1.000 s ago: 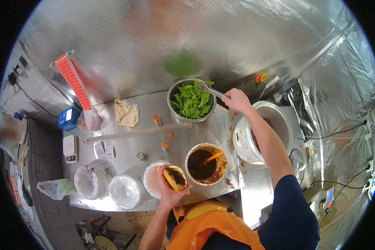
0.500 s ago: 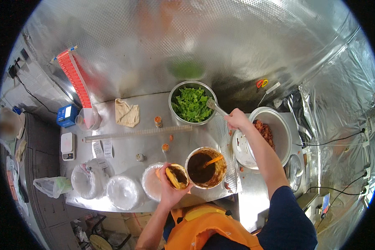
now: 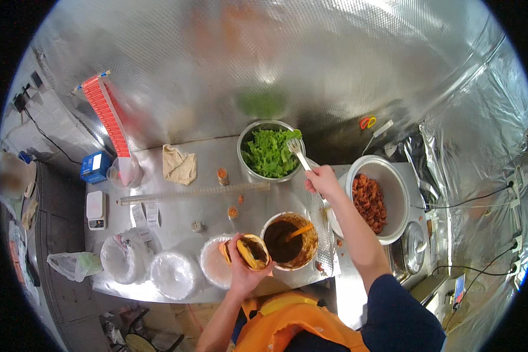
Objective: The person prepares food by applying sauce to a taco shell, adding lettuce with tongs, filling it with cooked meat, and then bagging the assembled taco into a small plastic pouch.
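Observation:
My left hand (image 3: 247, 276) is closed around a split, golden-brown bun (image 3: 253, 252), its inside smeared with dark sauce. It stays just left of a tub of dark brown sauce (image 3: 281, 240), in which an orange-handled utensil (image 3: 300, 231) leans. With my right hand (image 3: 322, 180) I grip metal tongs (image 3: 300, 155), their tips at the right side of the chopped green lettuce (image 3: 268, 154) in a steel bowl (image 3: 241, 165). Below my right forearm lies part of a pale lid or plate (image 3: 336, 226), mostly hidden.
Right of my forearm, a large pale bowl (image 3: 399, 186) holds reddish-brown meat pieces (image 3: 368, 202). Plastic-wrapped round containers (image 3: 175, 273) line the front edge. Small spice jars (image 3: 223, 176), a long clear strip (image 3: 188, 192), a cloth (image 3: 179, 165) and a scale (image 3: 97, 209) occupy the table.
My right hand has moved left and slightly down, with the tongs steeper at the lettuce's right edge. More of the meat bowl shows. My left hand with the bun has shifted slightly right.

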`<state>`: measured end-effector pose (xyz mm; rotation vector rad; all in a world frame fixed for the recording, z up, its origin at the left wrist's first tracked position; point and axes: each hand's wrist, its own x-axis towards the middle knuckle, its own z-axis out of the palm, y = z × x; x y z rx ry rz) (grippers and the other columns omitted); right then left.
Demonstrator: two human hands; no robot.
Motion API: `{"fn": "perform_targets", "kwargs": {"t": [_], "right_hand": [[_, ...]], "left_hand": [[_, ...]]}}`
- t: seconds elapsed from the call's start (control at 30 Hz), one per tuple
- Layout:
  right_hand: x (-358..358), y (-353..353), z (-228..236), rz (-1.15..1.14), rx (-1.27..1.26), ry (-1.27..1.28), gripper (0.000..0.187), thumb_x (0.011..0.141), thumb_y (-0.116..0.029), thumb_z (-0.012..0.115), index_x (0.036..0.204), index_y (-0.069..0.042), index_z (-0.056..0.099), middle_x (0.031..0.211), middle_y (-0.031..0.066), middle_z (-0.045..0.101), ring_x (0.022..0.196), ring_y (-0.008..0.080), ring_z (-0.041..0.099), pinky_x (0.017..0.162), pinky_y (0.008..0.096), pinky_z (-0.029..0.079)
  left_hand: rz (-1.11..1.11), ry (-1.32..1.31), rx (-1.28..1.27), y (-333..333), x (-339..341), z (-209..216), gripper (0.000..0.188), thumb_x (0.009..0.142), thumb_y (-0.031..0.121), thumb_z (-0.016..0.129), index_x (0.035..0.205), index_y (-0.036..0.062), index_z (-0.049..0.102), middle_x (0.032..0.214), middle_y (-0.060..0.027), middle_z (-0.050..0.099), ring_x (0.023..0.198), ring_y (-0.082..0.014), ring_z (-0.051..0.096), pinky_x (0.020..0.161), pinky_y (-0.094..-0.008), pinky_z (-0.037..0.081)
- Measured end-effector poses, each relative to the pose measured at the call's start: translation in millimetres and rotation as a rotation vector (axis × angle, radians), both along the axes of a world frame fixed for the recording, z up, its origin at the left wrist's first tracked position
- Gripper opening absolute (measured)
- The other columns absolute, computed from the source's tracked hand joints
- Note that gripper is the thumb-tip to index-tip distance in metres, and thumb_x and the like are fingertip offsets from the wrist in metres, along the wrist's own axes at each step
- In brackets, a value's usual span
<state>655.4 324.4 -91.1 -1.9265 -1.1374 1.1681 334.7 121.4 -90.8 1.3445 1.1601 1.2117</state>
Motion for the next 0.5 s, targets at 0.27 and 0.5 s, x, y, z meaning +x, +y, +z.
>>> {"fn": "perform_targets", "kwargs": {"t": [0.27,0.5], "right_hand": [[-7.8,-2.5,0.2,-0.016,0.102,0.16,0.029,0.104,-0.021,0.064,0.097,0.007,0.071,0.081,0.0104,0.073,0.063,0.0146,0.069,0.056,0.0295,0.057],[-1.4,-19.0,23.3,0.096,0.166,-0.224,0.028,0.102,-0.018,0.066,0.094,0.009,0.07,0.072,0.0106,0.07,0.057,0.0166,0.066,0.054,0.0319,0.055]], "left_hand": [[-0.099,-0.14,-0.03,46.1,28.3,-18.6,0.116,0.07,0.005,0.095,0.157,0.0021,0.018,0.144,-0.0139,0.039,0.135,-0.0277,0.046,0.117,-0.0403,0.041],[0.16,0.15,0.113,126.5,44.1,-7.8,0.112,0.071,0.013,0.096,0.154,-0.0053,0.024,0.142,-0.0198,0.039,0.133,-0.0338,0.047,0.116,-0.0408,0.04]]}}
